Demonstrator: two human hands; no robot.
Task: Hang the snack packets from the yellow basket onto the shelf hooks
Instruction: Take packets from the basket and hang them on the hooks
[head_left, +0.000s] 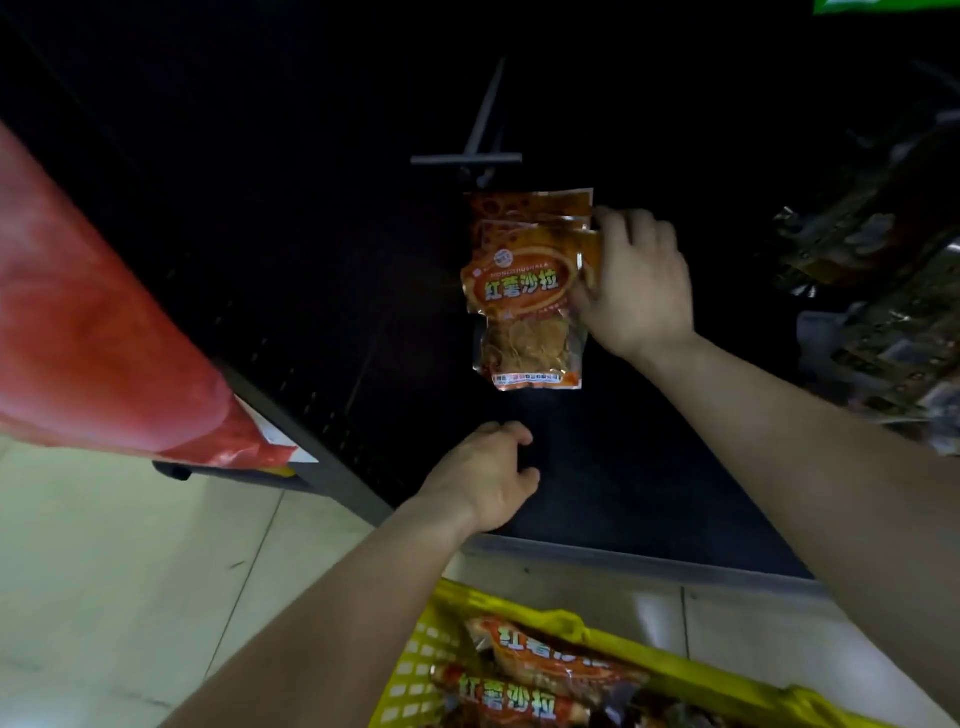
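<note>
Orange snack packets (524, 291) are held by the right hand (636, 280), which grips their right-hand edges. Its thumb lies against the front packet's edge low down, and its fingers (605, 215) curl over the upper corner. At least three packets overlap in this bunch. The front one shows a clear window of pale chips and a label in yellow-green characters. Their top edges sit just at six o'clock of the tip of a grey shelf hook (485, 124). The hook runs away toward twelve o'clock and carries a short crossbar (465, 159). Whether the packets are threaded on the hook cannot be told.

The left hand (485, 478) hangs at six o'clock of the bunch, apart from it. Its fingers are loosely curled and it holds nothing. Behind both hands is the dark perforated back panel (291, 291) of the shelf.

At the six o'clock edge of the view, the yellow basket (415, 670) stands on the pale tiled floor (104, 545). It holds more packets of the same kind (519, 699), lying flat and overlapping. A red sheet (93, 332) fills the nine o'clock side. Darker packets (883, 249) hang at three o'clock, well apart from the right hand. A green strip (883, 5) shows at one o'clock.
</note>
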